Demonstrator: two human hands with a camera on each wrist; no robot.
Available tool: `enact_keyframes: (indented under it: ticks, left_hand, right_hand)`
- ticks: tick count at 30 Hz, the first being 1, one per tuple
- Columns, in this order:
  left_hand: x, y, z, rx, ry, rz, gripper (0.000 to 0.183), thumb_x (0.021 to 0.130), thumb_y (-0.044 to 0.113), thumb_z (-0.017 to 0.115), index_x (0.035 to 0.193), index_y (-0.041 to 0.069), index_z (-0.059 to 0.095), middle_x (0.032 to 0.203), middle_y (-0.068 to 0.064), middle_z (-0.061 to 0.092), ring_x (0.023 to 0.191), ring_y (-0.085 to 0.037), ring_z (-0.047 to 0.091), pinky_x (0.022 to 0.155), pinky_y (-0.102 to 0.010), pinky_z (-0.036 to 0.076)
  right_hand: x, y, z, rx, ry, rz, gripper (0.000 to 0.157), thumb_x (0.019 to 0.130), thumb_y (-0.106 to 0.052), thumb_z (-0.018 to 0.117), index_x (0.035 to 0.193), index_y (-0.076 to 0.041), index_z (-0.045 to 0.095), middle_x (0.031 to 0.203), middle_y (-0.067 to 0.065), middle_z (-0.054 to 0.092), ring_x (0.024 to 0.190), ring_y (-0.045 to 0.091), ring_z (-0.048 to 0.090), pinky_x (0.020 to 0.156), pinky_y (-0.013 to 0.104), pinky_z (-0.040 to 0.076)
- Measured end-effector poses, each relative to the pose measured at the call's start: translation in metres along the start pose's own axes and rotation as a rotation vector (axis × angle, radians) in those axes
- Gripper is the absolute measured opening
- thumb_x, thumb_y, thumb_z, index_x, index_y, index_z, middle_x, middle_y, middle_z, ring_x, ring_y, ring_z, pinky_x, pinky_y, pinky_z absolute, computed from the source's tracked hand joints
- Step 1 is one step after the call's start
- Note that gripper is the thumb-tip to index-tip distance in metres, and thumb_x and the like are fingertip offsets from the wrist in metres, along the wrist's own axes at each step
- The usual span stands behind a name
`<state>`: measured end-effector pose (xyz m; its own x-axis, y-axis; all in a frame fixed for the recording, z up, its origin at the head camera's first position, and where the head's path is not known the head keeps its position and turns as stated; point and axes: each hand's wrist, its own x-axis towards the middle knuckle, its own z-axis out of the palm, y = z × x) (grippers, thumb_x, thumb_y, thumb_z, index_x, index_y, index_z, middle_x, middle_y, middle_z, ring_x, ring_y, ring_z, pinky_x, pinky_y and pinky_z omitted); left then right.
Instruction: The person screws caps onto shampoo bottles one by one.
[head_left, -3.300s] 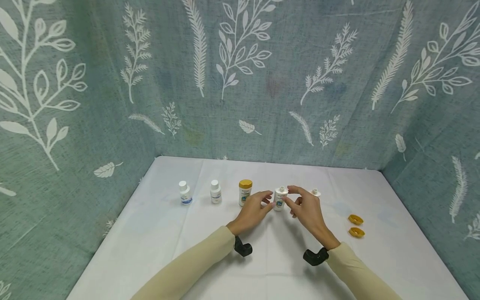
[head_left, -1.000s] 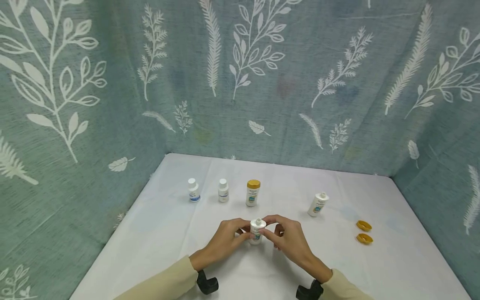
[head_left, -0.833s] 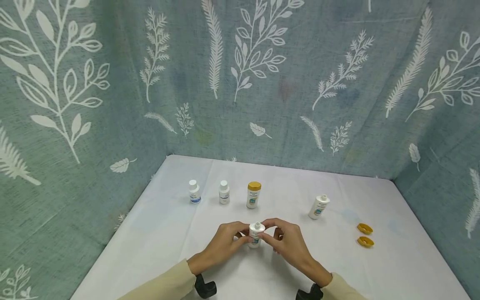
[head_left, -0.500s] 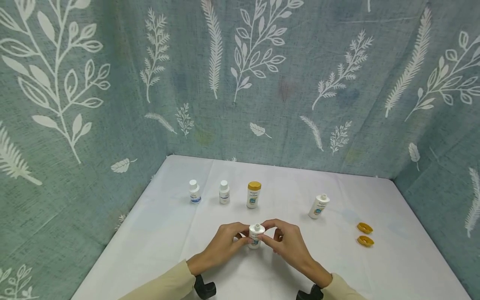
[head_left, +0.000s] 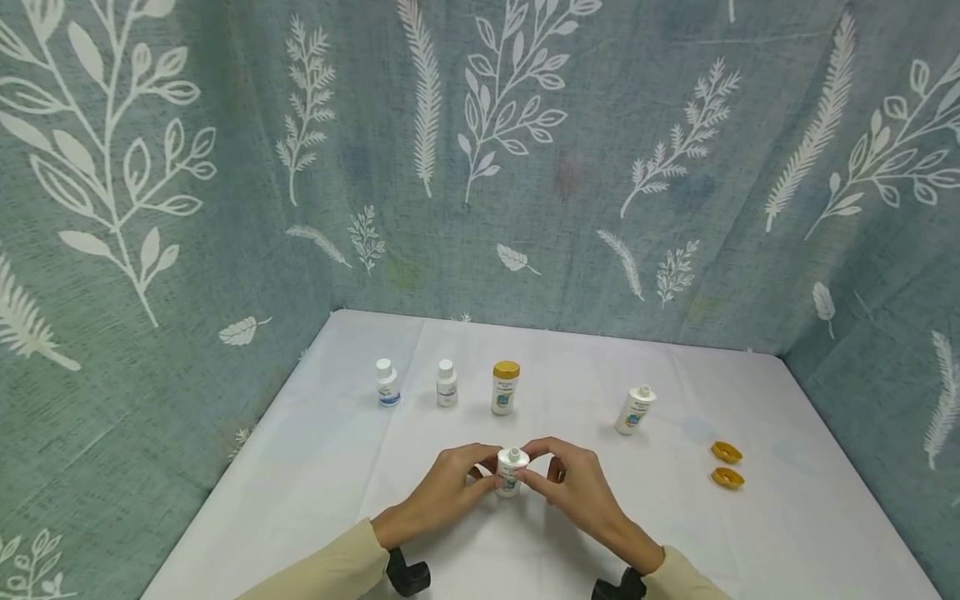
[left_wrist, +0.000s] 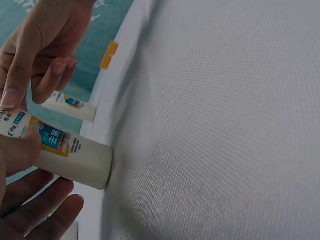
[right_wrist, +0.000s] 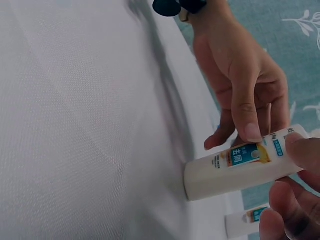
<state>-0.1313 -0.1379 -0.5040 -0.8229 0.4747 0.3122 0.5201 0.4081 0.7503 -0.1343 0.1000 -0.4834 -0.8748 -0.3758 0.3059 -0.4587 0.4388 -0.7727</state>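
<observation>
A small white bottle [head_left: 509,472] with a bare nozzle and no cap stands near the middle of the table, between both hands. Its blue and orange label [left_wrist: 52,140] shows in the left wrist view, where its base meets the cloth. On its left side my left hand [head_left: 442,485] pinches it between thumb and fingers. From the right, my right hand [head_left: 576,483] pinches its upper part, thumb in front and index finger behind. A similar uncapped bottle [head_left: 635,410] stands farther back to the right. Two yellow caps [head_left: 727,452] lie at the right.
Along the back left stand two small white-capped bottles [head_left: 387,383] and a white bottle with a yellow cap [head_left: 505,388]. A white cloth [head_left: 315,467] covers the table. Green leaf-patterned curtains [head_left: 420,275] rise behind it and at both sides.
Compared with 3.3 seconds ago, the held bottle has come from the back row toward me, with both hands at its sides. Over the last second, hands and bottle have stayed nearly still.
</observation>
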Motion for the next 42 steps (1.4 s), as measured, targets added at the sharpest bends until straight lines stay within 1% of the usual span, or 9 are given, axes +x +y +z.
enact_keyframes:
  ticks: [6, 13, 19, 24, 28, 33, 37, 40, 42]
  left_hand:
    - [0.0, 0.0, 0.002, -0.016, -0.008, -0.009, 0.037, 0.095, 0.023, 0.077, 0.129, 0.011, 0.068, 0.115, 0.004, 0.071, 0.1, -0.009, 0.067, 0.079, -0.025, 0.06]
    - [0.004, -0.003, 0.004, -0.017, -0.015, -0.055, 0.038, 0.094, 0.022, 0.078, 0.129, 0.011, 0.067, 0.117, 0.004, 0.071, 0.101, -0.007, 0.066, 0.08, -0.022, 0.058]
    - [0.004, -0.005, 0.005, -0.025, -0.024, -0.062, 0.037, 0.095, 0.02, 0.077, 0.129, 0.009, 0.067, 0.114, 0.003, 0.071, 0.101, -0.007, 0.067, 0.08, -0.022, 0.059]
    - [0.004, -0.005, 0.004, -0.032, -0.026, -0.063, 0.036, 0.095, 0.019, 0.076, 0.129, 0.009, 0.067, 0.115, 0.003, 0.071, 0.102, -0.007, 0.066, 0.081, -0.022, 0.058]
    - [0.004, -0.005, 0.005, -0.04, -0.027, -0.063, 0.036, 0.096, 0.019, 0.076, 0.129, 0.01, 0.067, 0.116, 0.003, 0.071, 0.103, -0.007, 0.066, 0.081, -0.022, 0.058]
    - [0.004, -0.006, 0.005, -0.045, -0.031, -0.059, 0.038, 0.096, 0.017, 0.076, 0.131, 0.01, 0.065, 0.117, 0.003, 0.07, 0.105, -0.008, 0.066, 0.082, -0.022, 0.058]
    - [0.003, -0.006, 0.005, -0.044, -0.027, -0.055, 0.038, 0.096, 0.017, 0.076, 0.132, 0.01, 0.065, 0.118, 0.003, 0.07, 0.106, -0.008, 0.066, 0.082, -0.023, 0.058]
    - [0.003, -0.007, 0.004, -0.044, -0.026, -0.053, 0.038, 0.096, 0.017, 0.075, 0.132, 0.011, 0.065, 0.118, 0.004, 0.07, 0.106, -0.008, 0.066, 0.082, -0.023, 0.058]
    - [0.003, -0.007, 0.004, -0.047, -0.029, -0.054, 0.039, 0.096, 0.018, 0.075, 0.132, 0.011, 0.064, 0.119, 0.004, 0.07, 0.107, -0.008, 0.066, 0.083, -0.023, 0.058]
  right_hand:
    - [-0.002, 0.003, -0.004, -0.023, -0.019, 0.017, 0.03, 0.086, -0.033, 0.085, 0.113, -0.029, 0.071, 0.103, -0.017, 0.072, 0.051, 0.005, 0.054, 0.044, 0.024, 0.049]
    - [-0.005, 0.015, -0.024, -0.071, 0.023, -0.004, 0.033, 0.086, -0.033, 0.085, 0.113, -0.018, 0.074, 0.1, -0.012, 0.073, 0.052, 0.004, 0.053, 0.044, 0.023, 0.047]
    - [-0.02, 0.038, -0.055, -0.148, 0.107, 0.016, 0.021, 0.087, -0.029, 0.084, 0.105, -0.024, 0.075, 0.092, -0.015, 0.072, 0.049, 0.003, 0.051, 0.042, 0.024, 0.046]
    - [-0.037, 0.058, -0.087, -0.234, 0.192, 0.046, 0.014, 0.088, -0.025, 0.084, 0.098, -0.023, 0.075, 0.081, -0.016, 0.068, 0.048, 0.004, 0.051, 0.042, 0.024, 0.044]
    - [-0.05, 0.074, -0.112, -0.322, 0.271, 0.067, 0.014, 0.086, -0.021, 0.086, 0.095, -0.022, 0.075, 0.081, -0.014, 0.069, 0.051, 0.004, 0.05, 0.042, 0.023, 0.043]
    - [-0.066, 0.096, -0.141, -0.428, 0.367, 0.046, 0.018, 0.083, -0.015, 0.088, 0.095, -0.019, 0.076, 0.083, -0.009, 0.069, 0.055, 0.003, 0.049, 0.045, 0.019, 0.04]
    - [-0.076, 0.11, -0.161, -0.484, 0.415, 0.109, 0.02, 0.083, -0.017, 0.089, 0.098, -0.017, 0.076, 0.089, -0.001, 0.068, 0.061, 0.003, 0.049, 0.05, 0.019, 0.04]
    - [-0.08, 0.117, -0.172, -0.505, 0.401, 0.203, 0.025, 0.086, -0.025, 0.087, 0.106, -0.014, 0.076, 0.102, 0.007, 0.067, 0.065, 0.006, 0.05, 0.052, 0.022, 0.041]
    - [-0.083, 0.122, -0.177, -0.506, 0.368, 0.271, 0.033, 0.087, -0.029, 0.085, 0.113, -0.011, 0.074, 0.11, 0.012, 0.063, 0.067, 0.009, 0.05, 0.051, 0.024, 0.042]
